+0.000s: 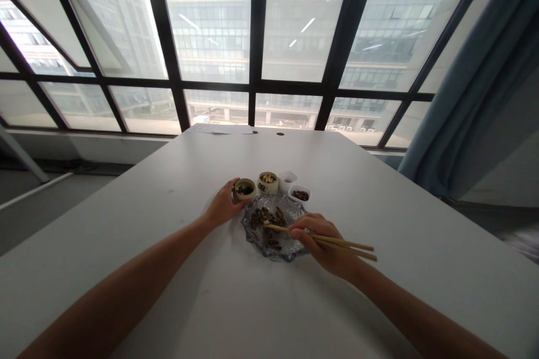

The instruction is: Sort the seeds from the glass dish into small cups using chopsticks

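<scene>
My left hand [225, 202] is wrapped round a small cream cup [245, 195] with dark contents, at the left rim of a clear glass plate [275, 255]. My right hand [322, 238] grips a pair of wooden chopsticks [349, 245], their tips over the plate. A small pale piece [266, 223] shows at the tips; whether it is pinched I cannot tell. Dark brown elongated pieces [263, 216] lie loosely on the plate. Behind it stands a second cream cup [268, 187] with dark lettering, holding yellowish pieces [268, 178].
Two small white dishes [288, 178] stand behind the plate to the right; the nearer one holds dark brown pieces [300, 195]. Paper sheets [221, 129] lie at the far edge of the white table [189, 291]. Beyond are windows, with a blue curtain [458, 90] on the right.
</scene>
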{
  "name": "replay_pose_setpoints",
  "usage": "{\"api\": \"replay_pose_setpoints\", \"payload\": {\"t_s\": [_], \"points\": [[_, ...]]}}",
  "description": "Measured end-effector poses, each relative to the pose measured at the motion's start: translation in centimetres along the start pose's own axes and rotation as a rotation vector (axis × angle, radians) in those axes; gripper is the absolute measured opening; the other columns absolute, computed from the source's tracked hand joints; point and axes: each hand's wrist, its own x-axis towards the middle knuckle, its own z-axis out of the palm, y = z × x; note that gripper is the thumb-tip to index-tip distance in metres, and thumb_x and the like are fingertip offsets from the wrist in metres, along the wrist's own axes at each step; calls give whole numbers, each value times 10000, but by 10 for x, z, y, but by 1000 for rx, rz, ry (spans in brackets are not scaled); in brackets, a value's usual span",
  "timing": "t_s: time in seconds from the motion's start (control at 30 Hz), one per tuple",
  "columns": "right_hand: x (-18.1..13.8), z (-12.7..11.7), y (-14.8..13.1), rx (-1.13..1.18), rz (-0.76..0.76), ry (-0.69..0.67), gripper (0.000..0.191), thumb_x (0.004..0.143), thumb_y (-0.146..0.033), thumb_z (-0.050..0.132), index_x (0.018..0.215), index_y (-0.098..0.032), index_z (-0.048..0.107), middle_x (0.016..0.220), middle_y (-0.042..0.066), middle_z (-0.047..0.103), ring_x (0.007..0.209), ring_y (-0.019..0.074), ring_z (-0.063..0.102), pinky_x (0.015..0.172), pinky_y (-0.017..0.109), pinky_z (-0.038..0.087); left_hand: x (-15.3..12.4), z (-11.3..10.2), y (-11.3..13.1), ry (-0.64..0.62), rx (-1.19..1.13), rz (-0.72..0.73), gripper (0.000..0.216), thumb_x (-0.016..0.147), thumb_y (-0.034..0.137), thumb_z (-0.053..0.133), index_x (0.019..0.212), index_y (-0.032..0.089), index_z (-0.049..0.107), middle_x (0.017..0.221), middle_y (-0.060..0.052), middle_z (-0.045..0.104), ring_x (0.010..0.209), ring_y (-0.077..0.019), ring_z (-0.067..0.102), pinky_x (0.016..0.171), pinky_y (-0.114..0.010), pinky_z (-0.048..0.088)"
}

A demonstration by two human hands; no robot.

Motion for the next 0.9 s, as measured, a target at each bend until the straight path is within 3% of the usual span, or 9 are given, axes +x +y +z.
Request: {"api": "replay_pose_setpoints", "payload": {"t_s": [0.07,0.17,0.3,0.47,0.6,0.7,0.8,0.9], "points": [[0,2,1,-62,-14,77,395,958,-521,535,789,-221,728,752,52,728,719,204,663,752,355,506,0,0,0,-5,1,-10,697,764,416,742,1354,153,480,1271,-162,627,1153,-294,613,970,-457,524],[0,0,6,-41,86,200,468,955,-569,504,733,-214,712,668,53,707,657,208,657,667,337,514,0,-1,0,-19,-2,-16,705,767,416,739,1362,152,469,1287,-165,617,1169,-295,604,980,-457,520],[-1,-8,10,213,219,291,576,934,-649,475,648,-190,672,517,44,633,497,183,602,509,298,489,0,-1,1,-29,1,-21,714,769,427,734,1362,137,463,1291,-173,614,1183,-305,595,984,-466,519],[1,-12,7,363,317,205,629,901,-691,495,553,-180,613,447,34,565,380,135,506,381,245,391,0,0,-1,-18,-2,1,685,767,411,736,1346,151,477,1265,-160,630,1168,-296,607,977,-458,524],[2,-10,1,187,197,63,593,942,-646,461,640,-180,669,534,51,636,517,169,597,521,279,477,1,1,-2,-18,1,-3,690,772,414,732,1354,150,471,1255,-160,636,1152,-292,615,972,-457,526],[1,-9,1,70,136,84,538,956,-598,479,681,-183,684,651,69,697,638,193,642,626,307,498,0,0,-2,-22,0,-8,697,774,421,733,1359,151,467,1265,-163,631,1151,-293,615,968,-460,527],[0,-8,2,136,201,145,524,961,-598,469,734,-180,690,634,63,694,600,187,638,571,291,487,0,0,-1,-15,-12,4,699,771,440,736,1355,158,475,1271,-158,628,1158,-293,612,964,-455,530],[-1,-6,1,251,239,73,548,972,-605,435,707,-183,661,547,41,649,526,172,605,525,279,475,0,1,-1,-12,-16,-1,712,764,450,740,1356,155,478,1269,-161,628,1157,-297,611,958,-458,533]]}}
